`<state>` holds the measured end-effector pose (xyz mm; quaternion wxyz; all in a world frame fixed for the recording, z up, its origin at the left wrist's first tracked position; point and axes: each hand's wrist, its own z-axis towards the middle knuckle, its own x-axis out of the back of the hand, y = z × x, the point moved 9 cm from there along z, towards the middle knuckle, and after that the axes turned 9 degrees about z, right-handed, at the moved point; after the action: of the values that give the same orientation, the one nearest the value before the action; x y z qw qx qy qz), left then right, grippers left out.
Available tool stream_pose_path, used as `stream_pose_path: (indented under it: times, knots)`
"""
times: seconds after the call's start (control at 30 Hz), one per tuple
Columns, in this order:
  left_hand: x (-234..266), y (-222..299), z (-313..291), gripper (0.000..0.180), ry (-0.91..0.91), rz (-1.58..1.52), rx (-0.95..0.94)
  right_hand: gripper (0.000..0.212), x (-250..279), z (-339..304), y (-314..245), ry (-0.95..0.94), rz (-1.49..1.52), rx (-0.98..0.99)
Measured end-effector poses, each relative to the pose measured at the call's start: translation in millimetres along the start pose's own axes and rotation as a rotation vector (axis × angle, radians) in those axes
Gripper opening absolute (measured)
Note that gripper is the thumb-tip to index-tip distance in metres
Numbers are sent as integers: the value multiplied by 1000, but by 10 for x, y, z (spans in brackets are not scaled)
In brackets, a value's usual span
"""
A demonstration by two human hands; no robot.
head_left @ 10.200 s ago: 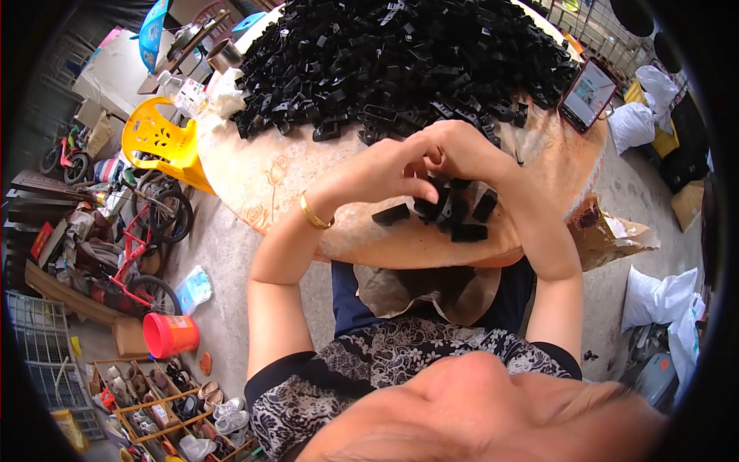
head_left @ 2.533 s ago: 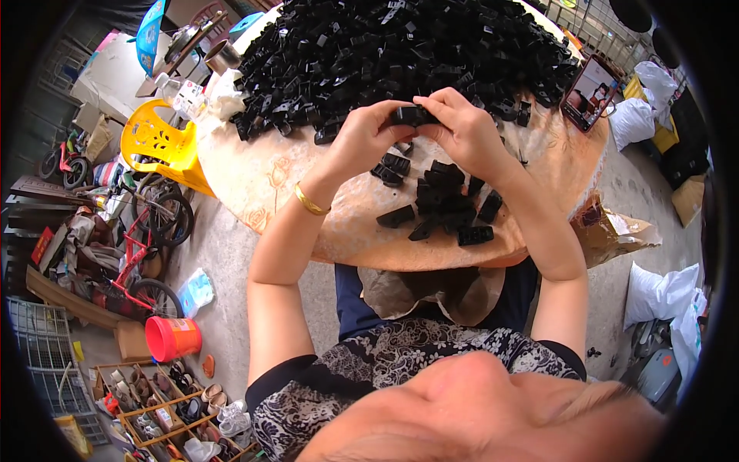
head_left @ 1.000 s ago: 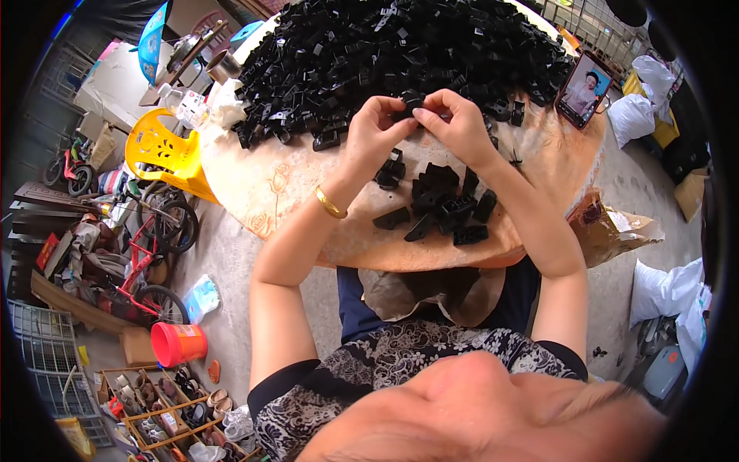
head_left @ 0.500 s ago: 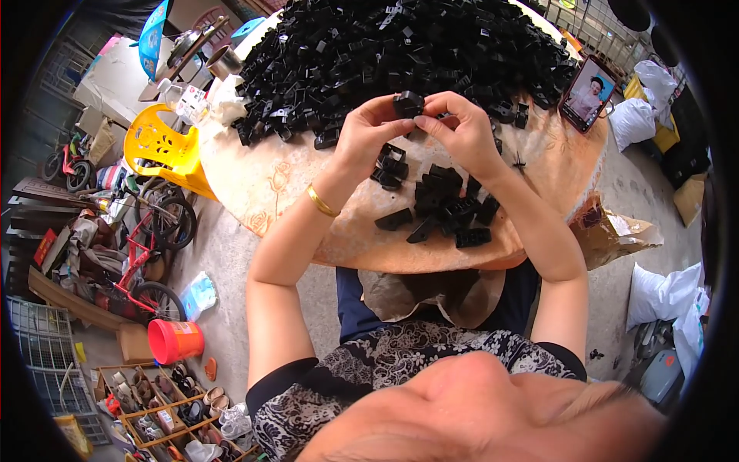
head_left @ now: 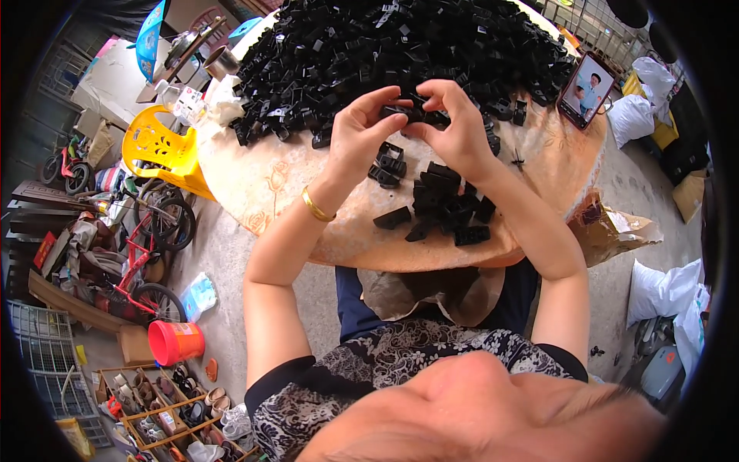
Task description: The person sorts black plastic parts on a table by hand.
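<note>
Left grip (head_left: 359,134) narrowed about a small black plastic part (head_left: 394,112), just left of the right grip (head_left: 456,134), whose hold cannot be told. The part, presumably light, stiff and smooth, suits holding by opposite sides.

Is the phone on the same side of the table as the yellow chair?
No, the phone is at the right side of the table, while the yellow chair is at the left.

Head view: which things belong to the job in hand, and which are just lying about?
Belong to the job, it seems:
black part at the fingertips of left hand and right hand
big black heap
smaller black cluster
table

Seemingly just lying about:
yellow chair
red bucket
phone
blue umbrella
</note>
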<state>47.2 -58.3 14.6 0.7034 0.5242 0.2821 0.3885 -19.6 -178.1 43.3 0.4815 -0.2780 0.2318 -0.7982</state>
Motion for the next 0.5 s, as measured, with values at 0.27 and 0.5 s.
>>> stream_pose_path:
  times: [0.27,0.5]
  knots:
    - [-579,167,-307,33,-530,684,-136,46,-68,-22,627,-578,295,-418]
    - [-150,-40,34,32,-39,1221,-298,29,-296,-1,403,-381,-487,174]
